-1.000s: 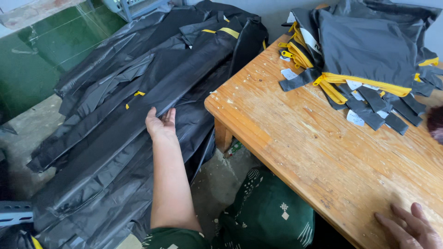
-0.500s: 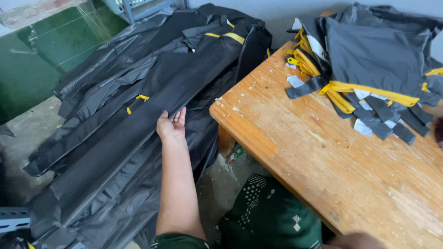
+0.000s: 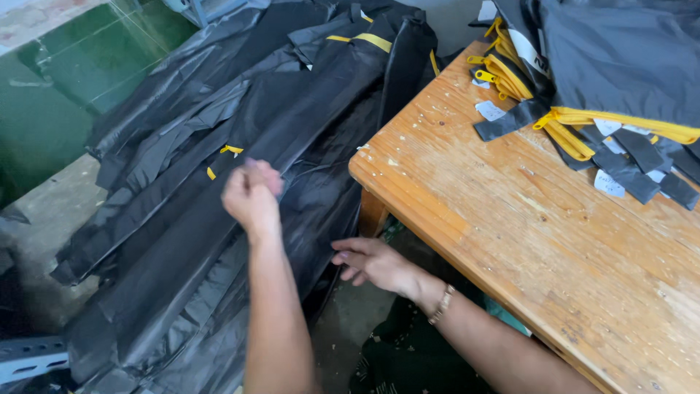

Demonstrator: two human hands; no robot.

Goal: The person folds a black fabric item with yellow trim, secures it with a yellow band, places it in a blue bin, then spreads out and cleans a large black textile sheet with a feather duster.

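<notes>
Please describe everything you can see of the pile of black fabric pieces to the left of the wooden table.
The pile of black fabric pieces consists of long, shiny, slightly crinkled panels that look like coated cloth, lying overlapped and slanting beside the wooden table. Yellow trim shows near its top, and small yellow tabs near the middle. The left hand, blurred, is over the middle of the pile with fingers curled; whether it grips fabric is unclear. The right hand is at the pile's edge by the table leg.

Worn wooden table [image 3: 525,241] at right — green floor [image 3: 65,95] and grey concrete [image 3: 44,219] at left.
</notes>
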